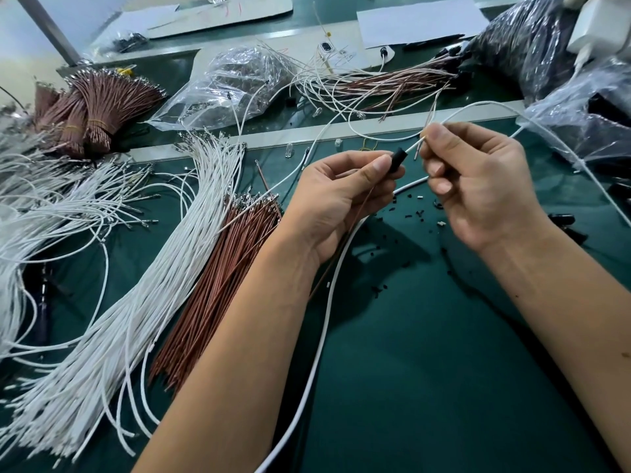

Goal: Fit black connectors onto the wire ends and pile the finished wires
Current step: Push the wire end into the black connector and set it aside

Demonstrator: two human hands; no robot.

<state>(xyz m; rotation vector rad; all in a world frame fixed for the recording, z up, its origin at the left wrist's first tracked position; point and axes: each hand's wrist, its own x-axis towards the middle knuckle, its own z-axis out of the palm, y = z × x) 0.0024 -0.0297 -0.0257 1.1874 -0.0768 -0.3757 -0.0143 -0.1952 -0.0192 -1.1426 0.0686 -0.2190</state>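
Observation:
My left hand [341,196] pinches a small black connector [397,161] between thumb and fingers, above the green mat. A thin brown wire [336,256] runs down from that hand. My right hand [478,179] pinches the end of a thin white wire [419,147], its metal tip pointing down-left, a short gap from the connector. The white wire loops away up and right. Finished wires with connectors [386,83] lie piled at the back.
Loose white wires [136,295] and brown wires [225,278] lie in bundles on the left. Tied brown bundles [92,107] sit far left. Plastic bags [239,83] and dark bags [580,107] stand behind. Small black bits [413,213] litter the mat. A thick white cable [321,339] crosses the front.

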